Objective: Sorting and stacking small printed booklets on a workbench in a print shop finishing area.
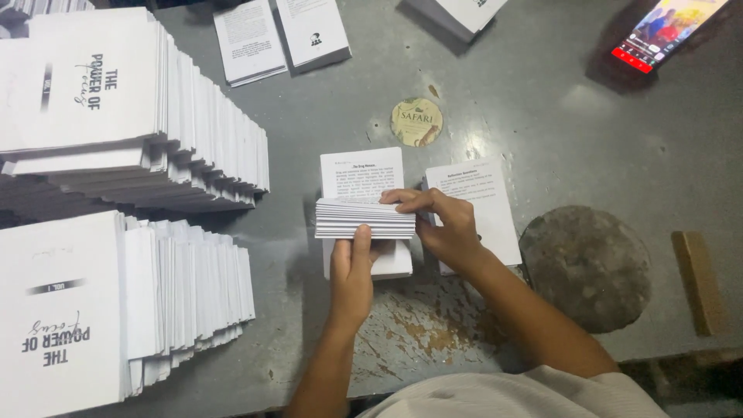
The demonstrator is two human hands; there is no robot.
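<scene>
Both hands hold a thick bundle of white folded printed sheets [364, 218], raised edge-on above a small pile of printed pages [361, 172] on the grey table [542, 116]. My left hand [352, 271] grips the bundle's near edge with the thumb on top. My right hand [441, 224] pinches its right end, fingers on the top sheet. Beside them to the right lies another small pile of printed white pages [480, 203], partly covered by my right hand.
Two tall fanned stacks of white booklets [116, 101] [101, 302] fill the left side. More booklets [279, 35] lie at the back. A round paper coaster [416, 121], a lit phone [665, 27], a round dark stone-like disc [586, 265] and a wooden block [699, 280] sit to the right.
</scene>
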